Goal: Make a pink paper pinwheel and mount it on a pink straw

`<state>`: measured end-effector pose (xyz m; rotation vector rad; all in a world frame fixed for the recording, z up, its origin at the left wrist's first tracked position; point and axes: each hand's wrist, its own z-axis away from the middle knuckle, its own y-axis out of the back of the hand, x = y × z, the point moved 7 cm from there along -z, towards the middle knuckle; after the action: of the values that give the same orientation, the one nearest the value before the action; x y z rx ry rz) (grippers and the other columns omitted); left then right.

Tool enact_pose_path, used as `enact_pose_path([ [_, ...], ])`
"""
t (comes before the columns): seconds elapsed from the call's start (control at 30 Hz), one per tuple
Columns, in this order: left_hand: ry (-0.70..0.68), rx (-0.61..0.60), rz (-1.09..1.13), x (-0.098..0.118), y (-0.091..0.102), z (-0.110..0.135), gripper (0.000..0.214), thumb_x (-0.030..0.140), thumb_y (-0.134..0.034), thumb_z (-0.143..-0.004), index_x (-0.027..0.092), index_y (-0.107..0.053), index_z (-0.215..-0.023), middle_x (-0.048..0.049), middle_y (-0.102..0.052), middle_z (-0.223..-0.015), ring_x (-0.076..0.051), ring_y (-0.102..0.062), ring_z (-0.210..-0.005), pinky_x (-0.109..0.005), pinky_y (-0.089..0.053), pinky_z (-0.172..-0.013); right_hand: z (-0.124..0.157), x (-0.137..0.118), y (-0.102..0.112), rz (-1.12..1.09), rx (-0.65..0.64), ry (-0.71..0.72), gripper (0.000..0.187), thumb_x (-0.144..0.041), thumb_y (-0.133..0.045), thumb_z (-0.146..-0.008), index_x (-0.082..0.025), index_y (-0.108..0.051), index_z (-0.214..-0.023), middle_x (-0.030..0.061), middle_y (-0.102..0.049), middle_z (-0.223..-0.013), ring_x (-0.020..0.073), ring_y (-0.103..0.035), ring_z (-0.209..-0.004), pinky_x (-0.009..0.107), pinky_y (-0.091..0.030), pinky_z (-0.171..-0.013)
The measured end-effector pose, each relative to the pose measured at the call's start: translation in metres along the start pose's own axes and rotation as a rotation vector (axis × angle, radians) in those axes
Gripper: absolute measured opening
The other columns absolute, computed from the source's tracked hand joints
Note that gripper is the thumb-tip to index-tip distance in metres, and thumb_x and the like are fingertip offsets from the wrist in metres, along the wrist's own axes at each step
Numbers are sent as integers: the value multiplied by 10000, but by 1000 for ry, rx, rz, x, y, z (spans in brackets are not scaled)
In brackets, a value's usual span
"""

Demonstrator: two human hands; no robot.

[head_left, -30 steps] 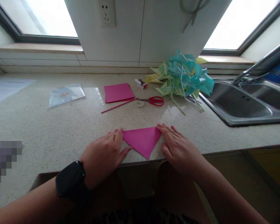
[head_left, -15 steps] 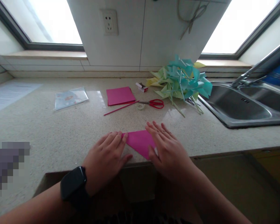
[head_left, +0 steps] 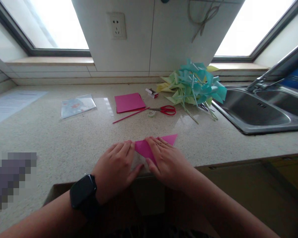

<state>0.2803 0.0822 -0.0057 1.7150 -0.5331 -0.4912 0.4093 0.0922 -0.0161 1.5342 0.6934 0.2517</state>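
Fingers (head_left: 154, 147) flat on paper (head_left: 143, 148) (pink)

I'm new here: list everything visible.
folded paper: 1, pink, front
stack: 1, pink, centre
stick: 1, pink, centre
tape: 1, pale, centre
scissors: 1, red, centre
box: 1, white, centre
pinwheels: several, pastel, right
packet: 1, bluish, left
sheet: 1, white, left
counter: 1, speckled, throughout
sink: 1, grey, right
socket: 1, white, top
cord: 1, brownish, top
windows: 2, white, top
watch: 1, black, lower left
left hand: 1, on paper
right hand: 1, on paper
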Motion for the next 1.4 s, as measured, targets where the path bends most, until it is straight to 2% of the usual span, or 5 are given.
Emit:
enact_pose_path([
  [0.37,14,-21,-10,-4,-1,0,622,523,-505,-968,2,-599,-1296,-251,-670,-1244,-360,-646,-1107,-518,-553,-956,37,77,24,51,59,-83,550,-181,-415,-905,-48,-418,-1438,208,-597,-1421,269,-559,-1347,518,-330,-1218],
  [0.8,-70,-39,-121,11,9,11,860,642,-742,-764,21,-586,-1338,-255,-671,-1179,-412,-630,-1077,-571,-524,-942,71,63,16,190,130,53,868,-612,-643,-870,-139,-363,-1542,176,-478,-1546,341,-394,-1464,579,-317,-1210],
  [1.0,-137,-34,23,21,22,12,69,223,-642,-920,187,-698,-937,-91,-692,-952,-298,-638,-895,-488,-549,-804,85,44,28,177,319,118,250,-310,-676,-915,-213,-673,-1145,90,-722,-1165,308,-614,-1201,538,-413,-1088],
  [1.2,15,-9,423,-4,23,2,280,269,-461,-1030,186,-654,-846,-46,-676,-812,-207,-616,-784,-341,-516,-701,77,53,43,-172,405,-43,140,-226,-517,-1004,-223,-638,-932,50,-694,-892,221,-622,-879,388,-481,-808],
  [1.4,126,-13,404,-19,7,-4,245,324,-504,-1021,188,-708,-1018,-58,-717,-880,-229,-641,-844,-396,-537,-781,60,62,30,-56,376,-156,149,-236,-534,-1005,-185,-662,-1062,77,-683,-930,261,-584,-915,423,-457,-844],
])
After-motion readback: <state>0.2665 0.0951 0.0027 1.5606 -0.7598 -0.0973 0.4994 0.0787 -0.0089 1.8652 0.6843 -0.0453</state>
